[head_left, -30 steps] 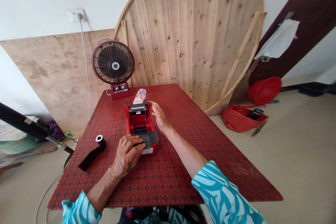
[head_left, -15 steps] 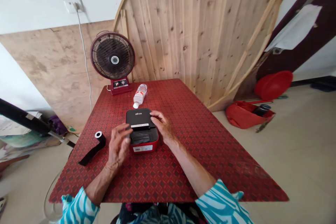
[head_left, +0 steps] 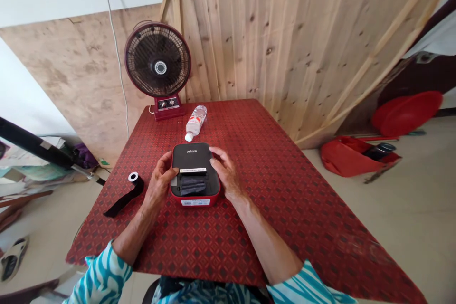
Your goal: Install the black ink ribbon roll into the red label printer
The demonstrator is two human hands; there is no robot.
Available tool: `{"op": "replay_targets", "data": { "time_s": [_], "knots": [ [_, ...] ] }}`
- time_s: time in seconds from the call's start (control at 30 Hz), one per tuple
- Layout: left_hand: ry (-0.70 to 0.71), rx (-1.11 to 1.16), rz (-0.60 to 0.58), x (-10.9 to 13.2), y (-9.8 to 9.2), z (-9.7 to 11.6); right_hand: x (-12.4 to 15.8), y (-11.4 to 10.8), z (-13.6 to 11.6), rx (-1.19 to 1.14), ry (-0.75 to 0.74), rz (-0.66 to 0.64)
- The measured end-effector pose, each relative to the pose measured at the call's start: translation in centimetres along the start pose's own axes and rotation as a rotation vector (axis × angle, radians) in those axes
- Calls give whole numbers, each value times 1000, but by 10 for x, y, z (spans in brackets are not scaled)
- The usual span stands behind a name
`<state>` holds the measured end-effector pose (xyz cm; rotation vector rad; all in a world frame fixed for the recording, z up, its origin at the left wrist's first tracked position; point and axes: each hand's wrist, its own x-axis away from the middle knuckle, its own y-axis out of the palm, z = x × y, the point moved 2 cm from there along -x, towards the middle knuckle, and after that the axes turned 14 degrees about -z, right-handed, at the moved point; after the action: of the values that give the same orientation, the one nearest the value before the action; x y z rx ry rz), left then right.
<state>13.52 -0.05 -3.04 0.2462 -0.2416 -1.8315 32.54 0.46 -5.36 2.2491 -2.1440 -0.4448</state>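
Note:
A small box-shaped device (head_left: 194,157), black on top with a red body, lies on the table before me. White lettering, a white label strip and a recess with dark, shiny material in it mark its top. My left hand (head_left: 161,178) grips the left side, thumb on the top face beside the label strip. On the opposite side my right hand (head_left: 228,173) holds the edge, thumb near the upper right corner. Left of the device stands a roll of black strip (head_left: 133,178) with a white centre; its loose end trails toward me.
The table (head_left: 285,209) has a red patterned cover. Beyond the device lies a clear plastic bottle (head_left: 196,121) on its side. A dark red fan (head_left: 160,66) stands at the far left of the table. A red bag (head_left: 344,157) sits on the floor to the right.
My left hand has moved from hovering over the device's left side to gripping it. A black piece at the recess now sits flatter, level with the top. The camera view has shifted.

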Motion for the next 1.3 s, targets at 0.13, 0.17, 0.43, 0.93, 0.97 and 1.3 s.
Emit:
{"op": "replay_targets", "data": {
  "time_s": [0.13,0.17,0.43,0.93,0.97,1.3],
  "knots": [
    [11,-6,-41,1,2,-3,1,-1,6,57,-29,-5],
    [13,-12,-43,2,2,-4,0,-1,8,57,-34,-5],
    [5,122,-132,10,-5,-15,6,-9,31,130,11,61],
    [6,91,-201,9,-11,-13,4,-13,40,108,95,83],
    [7,72,-211,9,-12,-13,5,-13,39,112,93,84],
    [13,21,-248,11,-18,-20,6,-10,31,152,72,89]
  ]
}}
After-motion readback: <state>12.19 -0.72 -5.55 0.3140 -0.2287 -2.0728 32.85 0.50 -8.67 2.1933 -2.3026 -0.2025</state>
